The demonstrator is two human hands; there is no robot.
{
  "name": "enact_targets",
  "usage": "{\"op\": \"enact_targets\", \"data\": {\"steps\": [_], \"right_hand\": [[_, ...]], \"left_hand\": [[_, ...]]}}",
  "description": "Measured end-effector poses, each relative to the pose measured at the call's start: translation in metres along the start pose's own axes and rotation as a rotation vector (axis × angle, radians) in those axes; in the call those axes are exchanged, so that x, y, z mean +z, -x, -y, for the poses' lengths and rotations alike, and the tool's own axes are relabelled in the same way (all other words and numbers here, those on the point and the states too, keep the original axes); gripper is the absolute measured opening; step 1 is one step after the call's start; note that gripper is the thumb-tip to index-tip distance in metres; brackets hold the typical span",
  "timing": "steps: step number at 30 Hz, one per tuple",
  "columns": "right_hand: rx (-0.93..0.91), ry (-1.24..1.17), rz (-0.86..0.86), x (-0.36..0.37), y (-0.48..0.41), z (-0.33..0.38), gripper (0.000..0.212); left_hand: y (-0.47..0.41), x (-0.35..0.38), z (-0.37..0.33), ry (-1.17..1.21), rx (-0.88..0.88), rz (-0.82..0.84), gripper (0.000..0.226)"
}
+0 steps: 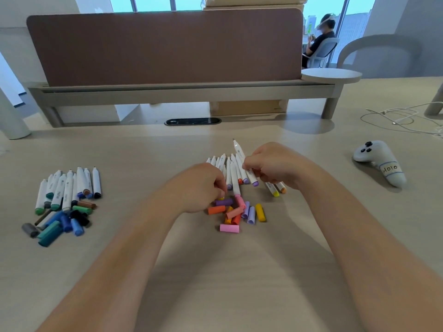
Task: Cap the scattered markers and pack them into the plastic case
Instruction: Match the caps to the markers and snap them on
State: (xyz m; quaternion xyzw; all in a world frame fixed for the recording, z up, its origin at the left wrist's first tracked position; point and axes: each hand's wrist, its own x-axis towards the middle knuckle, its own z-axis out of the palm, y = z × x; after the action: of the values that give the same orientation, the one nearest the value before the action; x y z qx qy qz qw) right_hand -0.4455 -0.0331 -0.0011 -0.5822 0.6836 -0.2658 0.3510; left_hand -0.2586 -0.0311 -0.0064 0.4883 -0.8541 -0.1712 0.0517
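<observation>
My right hand (268, 165) grips an uncapped white marker with a purple end (241, 155), tip pointing up and away. Under it lies a row of uncapped white markers (230, 172) with warm-coloured ends. My left hand (203, 185) reaches with curled fingers into a pile of loose caps (239, 213) in pink, orange, yellow and purple; its fingertips are at a purple cap (224, 202). Whether they hold it is hidden. A second group of uncapped markers (69, 186) lies at the left with blue, green and dark caps (62, 222) beside it. No plastic case is in view.
A grey handheld controller (381, 161) lies at the right, with white cables (402, 118) behind it. A brown partition on a grey shelf (182, 89) spans the back of the desk. A person sits far behind at the right.
</observation>
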Motion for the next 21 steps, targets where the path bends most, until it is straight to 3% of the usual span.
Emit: {"op": "enact_targets", "data": {"steps": [5,14,21], "right_hand": [[-0.009,0.003,0.005,0.000,0.001,0.001,0.021],[-0.020,-0.022,0.009,0.001,0.001,0.001,0.025],[-0.014,-0.039,-0.002,0.000,0.001,0.002,0.021]], "left_hand": [[0.000,0.002,-0.004,0.006,0.013,0.029,0.008],[-0.003,0.011,-0.013,-0.223,0.015,-0.006,0.012],[0.000,0.005,-0.011,-0.068,0.011,-0.031,0.015]]}}
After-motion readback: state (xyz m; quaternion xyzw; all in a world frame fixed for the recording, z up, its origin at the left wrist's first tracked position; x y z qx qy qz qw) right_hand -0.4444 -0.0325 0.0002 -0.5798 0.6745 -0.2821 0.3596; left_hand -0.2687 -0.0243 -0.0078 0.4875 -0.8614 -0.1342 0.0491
